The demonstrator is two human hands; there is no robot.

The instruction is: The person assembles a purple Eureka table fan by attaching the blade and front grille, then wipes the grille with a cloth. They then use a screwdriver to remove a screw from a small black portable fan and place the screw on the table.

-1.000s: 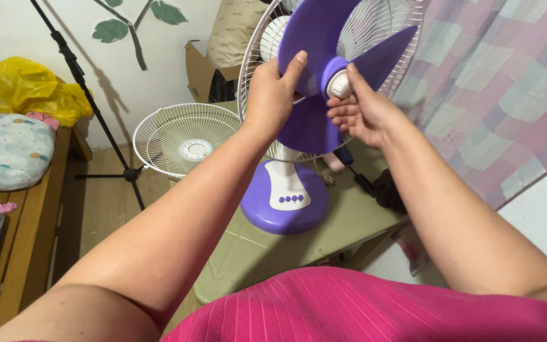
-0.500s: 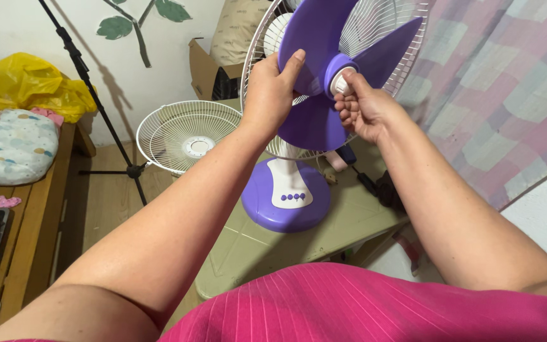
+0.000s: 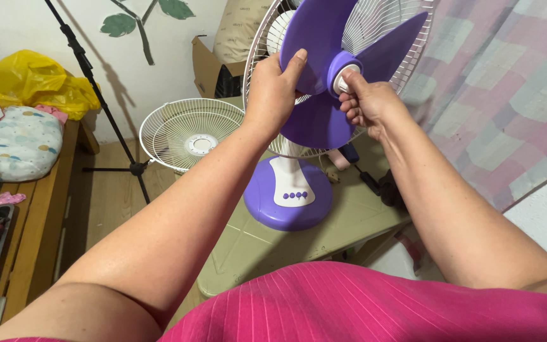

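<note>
A purple table fan stands on a pale green plastic table (image 3: 273, 247), its round purple base (image 3: 289, 193) toward me. Its front grille is off; the white rear grille (image 3: 375, 25) remains behind the purple blade (image 3: 314, 120). My left hand (image 3: 273, 92) grips the left edge of the blade. The fingers of my right hand (image 3: 365, 101) pinch the white cap (image 3: 347, 79) at the blade's hub.
The detached white front grille (image 3: 191, 133) leans beside the table on the wooden floor. A black tripod stand (image 3: 106, 101) rises at the left. A wooden bench (image 3: 39, 209) holds a yellow bag (image 3: 33, 79) and a patterned cushion (image 3: 17, 142). A checked curtain (image 3: 501, 101) hangs on the right.
Both hands stay on the fan. My right fingers have shifted around the hub cap, and the blade has turned slightly.
</note>
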